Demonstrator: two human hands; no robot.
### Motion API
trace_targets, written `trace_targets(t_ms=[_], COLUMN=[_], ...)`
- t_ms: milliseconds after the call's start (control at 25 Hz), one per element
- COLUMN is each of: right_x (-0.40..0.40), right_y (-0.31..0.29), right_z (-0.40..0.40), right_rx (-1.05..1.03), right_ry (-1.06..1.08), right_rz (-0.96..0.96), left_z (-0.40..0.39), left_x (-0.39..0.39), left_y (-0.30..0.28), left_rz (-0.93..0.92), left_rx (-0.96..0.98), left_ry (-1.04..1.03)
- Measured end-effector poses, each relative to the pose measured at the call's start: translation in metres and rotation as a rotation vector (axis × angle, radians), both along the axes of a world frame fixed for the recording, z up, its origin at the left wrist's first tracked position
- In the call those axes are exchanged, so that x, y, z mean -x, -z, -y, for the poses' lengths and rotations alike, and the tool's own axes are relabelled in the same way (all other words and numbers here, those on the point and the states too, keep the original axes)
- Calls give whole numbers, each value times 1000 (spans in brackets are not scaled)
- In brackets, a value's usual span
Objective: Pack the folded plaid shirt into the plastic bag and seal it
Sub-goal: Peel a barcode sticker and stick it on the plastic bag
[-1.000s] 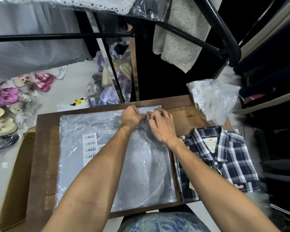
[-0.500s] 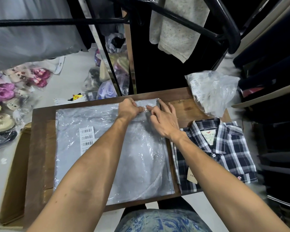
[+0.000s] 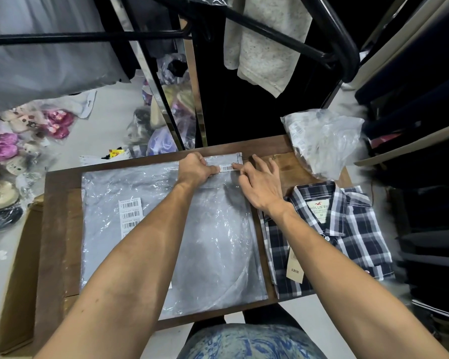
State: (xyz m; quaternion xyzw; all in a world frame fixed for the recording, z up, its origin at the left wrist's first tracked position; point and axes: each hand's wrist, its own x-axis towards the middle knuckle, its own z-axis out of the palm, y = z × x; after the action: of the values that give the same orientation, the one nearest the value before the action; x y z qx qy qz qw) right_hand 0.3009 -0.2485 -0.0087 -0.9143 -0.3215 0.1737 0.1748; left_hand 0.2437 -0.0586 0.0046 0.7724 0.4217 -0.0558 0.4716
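Observation:
A flat clear plastic bag (image 3: pixel 213 250) with grey contents lies on the wooden table (image 3: pixel 57 229), barcode labels on its left half. My left hand (image 3: pixel 196 168) presses the bag's folded top flap and pinches the left end of a small barcode sticker (image 3: pixel 227 167). The thumb and forefinger of my right hand (image 3: pixel 259 182) hold the sticker's right end, the other fingers spread. The folded navy-and-white plaid shirt (image 3: pixel 347 229) lies to the right of the bag, collar away from me, with a price tag on it.
A crumpled clear plastic bag (image 3: pixel 324 141) sits at the table's far right corner. A cardboard box (image 3: pixel 18 275) leans at the table's left. Bagged shoes (image 3: pixel 8 151) lie on the floor at left. A black clothes rail (image 3: pixel 270 35) with hanging garments crosses overhead.
My hands have drawn apart along the bag's top flap, and a small barcode sticker now shows stretched between them. The view has shifted slightly.

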Motion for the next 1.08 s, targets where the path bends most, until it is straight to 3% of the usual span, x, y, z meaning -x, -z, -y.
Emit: trace_targets(t_ms=[240,440,680,1080], right_x=[6,31,41,32], right_y=[-7,-8,2,-2], right_z=[-6,-25,-24,-19], right_rx=[-80,-150,-189,-34], right_ry=[105,-6,20,-65], right_rz=[44,20,26,87], left_z=[-1,0,2,4], left_x=[0,-1,0,2], left_y=[2,6,11,17], left_rz=[-10,-15,13,13], left_rx=[-46,-79,-68,-95], left_ry=[17,49,43,81])
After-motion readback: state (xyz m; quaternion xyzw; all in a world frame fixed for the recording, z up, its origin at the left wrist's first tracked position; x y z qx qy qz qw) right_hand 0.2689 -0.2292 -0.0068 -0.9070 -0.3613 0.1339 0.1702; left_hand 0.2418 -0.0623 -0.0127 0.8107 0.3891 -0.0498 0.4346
